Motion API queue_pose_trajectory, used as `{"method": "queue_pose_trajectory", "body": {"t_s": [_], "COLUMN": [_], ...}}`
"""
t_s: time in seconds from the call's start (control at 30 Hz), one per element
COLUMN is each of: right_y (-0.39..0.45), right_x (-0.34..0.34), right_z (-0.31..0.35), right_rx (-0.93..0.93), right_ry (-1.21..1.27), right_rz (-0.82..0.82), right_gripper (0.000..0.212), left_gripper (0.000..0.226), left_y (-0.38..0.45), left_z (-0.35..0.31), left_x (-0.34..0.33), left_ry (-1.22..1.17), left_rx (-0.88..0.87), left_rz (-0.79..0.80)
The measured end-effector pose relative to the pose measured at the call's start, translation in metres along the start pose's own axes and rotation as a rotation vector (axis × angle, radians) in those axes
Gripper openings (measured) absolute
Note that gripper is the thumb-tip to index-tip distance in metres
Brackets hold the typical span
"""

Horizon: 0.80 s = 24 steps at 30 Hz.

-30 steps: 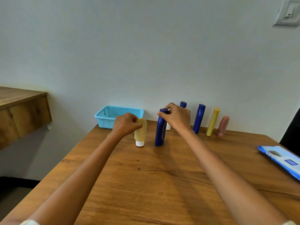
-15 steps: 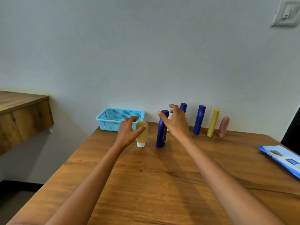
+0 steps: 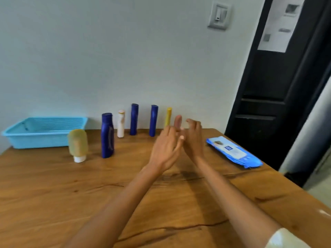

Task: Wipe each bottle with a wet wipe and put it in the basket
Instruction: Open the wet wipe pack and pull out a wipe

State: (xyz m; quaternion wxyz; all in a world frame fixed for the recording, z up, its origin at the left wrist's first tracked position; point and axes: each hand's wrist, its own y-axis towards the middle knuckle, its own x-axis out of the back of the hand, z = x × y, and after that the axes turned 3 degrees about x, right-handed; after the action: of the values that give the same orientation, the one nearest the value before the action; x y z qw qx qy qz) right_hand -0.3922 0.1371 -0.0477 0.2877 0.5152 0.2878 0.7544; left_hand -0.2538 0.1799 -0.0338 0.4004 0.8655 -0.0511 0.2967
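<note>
Several bottles stand on the wooden table (image 3: pixel 53 185): a yellowish tube (image 3: pixel 78 144) on its white cap, a dark blue bottle (image 3: pixel 107 135), a white bottle (image 3: pixel 121 123), two tall blue bottles (image 3: pixel 134 119) (image 3: pixel 153 120), a yellow one (image 3: pixel 168 116) and a pink one (image 3: pixel 178 120) partly behind my fingers. My left hand (image 3: pixel 165 149) and right hand (image 3: pixel 193 138) hover open and empty, side by side, right of the bottles. The blue wet-wipe pack (image 3: pixel 232 152) lies to their right. The light blue basket (image 3: pixel 43 132) sits at the far left.
A white wall runs behind the bottles, with a switch plate (image 3: pixel 218 16) high up. A dark door (image 3: pixel 279 90) stands at the right, past the table's right edge.
Both hands have let go of the yellowish tube and the dark blue bottle and moved right, toward the wipe pack. The view has turned to the right.
</note>
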Motion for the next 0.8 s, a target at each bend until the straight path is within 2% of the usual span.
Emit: {"method": "queue_pose_trajectory", "body": {"t_s": [0.07, 0.2, 0.37, 0.43, 0.57, 0.8], "right_y": [0.006, 0.01, -0.004, -0.009, -0.012, -0.022], "right_x": [0.017, 0.046, 0.055, 0.053, 0.05, 0.039], "right_z": [-0.054, -0.147, -0.199, -0.201, -0.191, -0.15], "right_rx": [-0.16, -0.39, -0.631, -0.647, -0.544, -0.387], "right_ry": [-0.051, -0.288, -0.35, -0.388, -0.384, -0.248], "right_rz": [0.104, 0.327, 0.436, 0.454, 0.43, 0.444], "right_gripper": [0.034, 0.035, 0.04, 0.036, 0.038, 0.043], "left_gripper": [0.045, 0.031, 0.031, 0.029, 0.032, 0.038], "left_y": [0.005, 0.018, 0.029, 0.03, 0.029, 0.024], "left_z": [-0.007, -0.011, -0.005, -0.001, 0.005, -0.007], "left_x": [-0.04, -0.092, -0.121, -0.124, -0.127, -0.138], "left_ry": [-0.019, -0.031, 0.029, 0.027, 0.034, 0.069], "left_rx": [0.034, 0.126, 0.2, 0.234, 0.25, 0.145], "left_rz": [0.106, 0.162, 0.191, 0.184, 0.16, 0.025]}}
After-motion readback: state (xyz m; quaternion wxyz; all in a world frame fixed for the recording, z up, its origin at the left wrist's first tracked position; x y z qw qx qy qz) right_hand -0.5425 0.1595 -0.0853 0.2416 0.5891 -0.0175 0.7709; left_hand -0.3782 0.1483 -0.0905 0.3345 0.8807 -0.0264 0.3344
